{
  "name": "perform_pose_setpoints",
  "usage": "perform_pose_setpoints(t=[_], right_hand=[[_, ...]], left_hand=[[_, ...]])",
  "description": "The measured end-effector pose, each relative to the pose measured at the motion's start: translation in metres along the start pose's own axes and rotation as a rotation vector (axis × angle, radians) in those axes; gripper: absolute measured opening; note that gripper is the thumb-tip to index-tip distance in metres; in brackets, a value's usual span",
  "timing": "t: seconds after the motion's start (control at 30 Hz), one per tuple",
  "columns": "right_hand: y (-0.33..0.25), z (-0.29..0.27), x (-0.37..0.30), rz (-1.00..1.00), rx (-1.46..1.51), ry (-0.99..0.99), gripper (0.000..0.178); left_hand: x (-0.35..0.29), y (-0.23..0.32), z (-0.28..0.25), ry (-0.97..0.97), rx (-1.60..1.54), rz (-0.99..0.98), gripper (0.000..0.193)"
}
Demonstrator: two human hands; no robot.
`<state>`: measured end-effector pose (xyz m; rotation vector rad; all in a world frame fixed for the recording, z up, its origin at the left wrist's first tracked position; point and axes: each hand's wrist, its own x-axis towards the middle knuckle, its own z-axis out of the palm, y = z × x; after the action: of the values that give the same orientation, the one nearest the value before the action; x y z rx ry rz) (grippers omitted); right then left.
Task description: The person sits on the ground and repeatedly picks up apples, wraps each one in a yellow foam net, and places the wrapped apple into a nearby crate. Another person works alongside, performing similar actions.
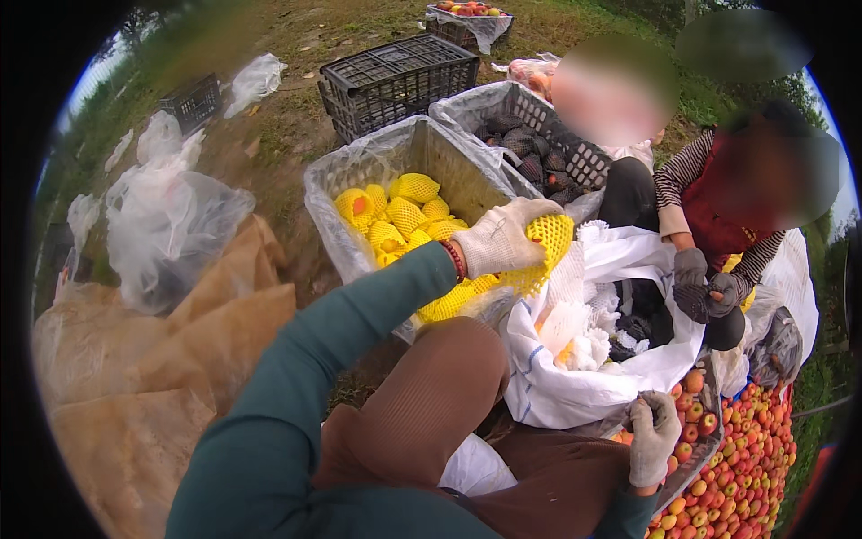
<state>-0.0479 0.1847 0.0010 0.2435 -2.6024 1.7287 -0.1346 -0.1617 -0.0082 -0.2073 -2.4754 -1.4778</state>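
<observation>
My left hand, in a pale knitted glove, grips an apple in a yellow foam net above the edge of a lined crate. Inside that crate lie several apples in yellow foam nets. My right hand, gloved too, is at the lower right with its fingers curled; whether anything is in them is hidden. It hovers beside a crate of bare red apples. Between my hands stands an open white sack holding white foam nets and black foam nets.
Across the sack a co-worker's gloved hands handle a black foam net. Behind my crate stand a crate of black-netted apples and a black plastic crate. Loose apples spread at lower right. Brown sheeting and clear bags lie left.
</observation>
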Motion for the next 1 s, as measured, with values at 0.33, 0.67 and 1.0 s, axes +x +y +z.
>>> perform_pose_setpoints(t=[0.33, 0.67, 1.0], right_hand=[[0.019, -0.02, 0.079, 0.34, 0.028, -0.051, 0.015], [0.091, -0.014, 0.205, 0.448, -0.424, -0.428, 0.017], [0.216, 0.002, 0.227, 0.182, -1.113, -0.864, 0.039]], left_hand=[[0.018, -0.246, -0.13, 0.168, 0.869, -0.502, 0.051], [0.019, -0.343, -0.122, -0.09, 1.222, -0.526, 0.059], [0.029, -0.326, -0.124, -0.146, 1.185, -0.376, 0.062]])
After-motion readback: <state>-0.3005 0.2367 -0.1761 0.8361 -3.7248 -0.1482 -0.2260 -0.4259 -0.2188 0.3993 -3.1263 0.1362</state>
